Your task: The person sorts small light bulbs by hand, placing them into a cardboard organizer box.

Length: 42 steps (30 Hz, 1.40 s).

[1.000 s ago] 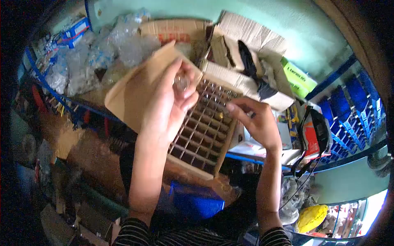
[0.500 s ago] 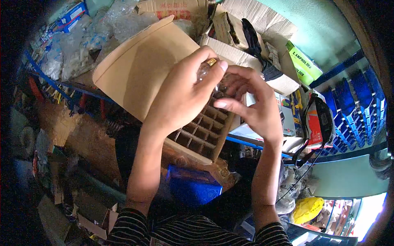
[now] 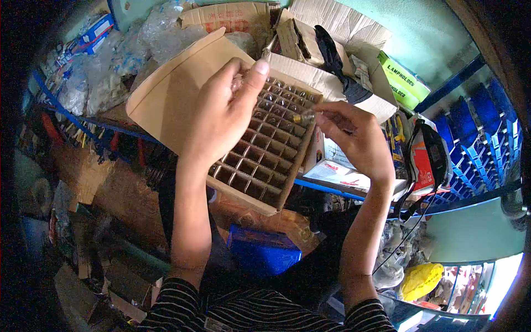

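Between the thumb and fingers of my right hand (image 3: 359,138) is a small light bulb (image 3: 303,118), its brass base pointing left over the right edge of a divided cardboard box (image 3: 243,200). My left hand (image 3: 218,119) is curled above the box's left side, closed around clear glass (image 3: 238,84) that looks like more bulbs, mostly hidden by the fingers. Glass bulbs (image 3: 271,98) fill several compartments at the far end of the box. The near compartments show bare cardboard. The box's lid flap (image 3: 166,94) stands folded back to the left.
Behind is an open carton (image 3: 301,69) with a black strap (image 3: 332,55), beside a green lampholder box (image 3: 404,83). Clear plastic bags (image 3: 99,77) are heaped at left. Blue bins (image 3: 475,138) line the right wall. A blue box (image 3: 263,249) sits below.
My hands have moved apart. The right hand has carried a bulb rightward and down to the box's right edge; the left has shifted left, uncovering the filled compartments.
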Each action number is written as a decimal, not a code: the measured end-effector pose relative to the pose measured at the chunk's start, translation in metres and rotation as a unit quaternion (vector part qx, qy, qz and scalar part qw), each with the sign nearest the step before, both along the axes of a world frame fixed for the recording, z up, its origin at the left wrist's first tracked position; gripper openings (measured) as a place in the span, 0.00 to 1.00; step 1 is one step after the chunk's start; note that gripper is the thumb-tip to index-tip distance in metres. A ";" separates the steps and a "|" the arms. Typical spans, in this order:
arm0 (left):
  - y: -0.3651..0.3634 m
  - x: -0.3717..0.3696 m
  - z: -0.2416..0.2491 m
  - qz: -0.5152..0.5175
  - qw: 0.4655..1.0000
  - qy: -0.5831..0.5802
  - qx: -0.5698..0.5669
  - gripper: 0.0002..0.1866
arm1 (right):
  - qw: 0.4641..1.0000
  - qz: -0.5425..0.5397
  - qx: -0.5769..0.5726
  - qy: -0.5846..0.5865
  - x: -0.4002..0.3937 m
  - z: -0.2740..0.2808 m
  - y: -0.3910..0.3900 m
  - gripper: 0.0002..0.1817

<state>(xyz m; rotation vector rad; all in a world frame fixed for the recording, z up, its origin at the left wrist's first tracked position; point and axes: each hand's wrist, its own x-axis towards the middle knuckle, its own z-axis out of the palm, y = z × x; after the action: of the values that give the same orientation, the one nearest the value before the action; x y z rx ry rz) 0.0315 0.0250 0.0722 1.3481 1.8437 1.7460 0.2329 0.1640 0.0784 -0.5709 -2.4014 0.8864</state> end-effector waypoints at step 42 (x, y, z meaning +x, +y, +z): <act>-0.019 -0.009 0.009 -0.034 0.990 -0.116 0.074 0.16 | 0.987 0.086 0.126 0.058 -0.054 -0.021 -0.034 0.20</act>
<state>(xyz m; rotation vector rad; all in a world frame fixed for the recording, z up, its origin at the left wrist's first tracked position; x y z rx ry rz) 0.0229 0.0060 0.0814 1.1835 1.5537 1.9440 0.1793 0.1305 0.0573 -0.2116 -2.4313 0.6507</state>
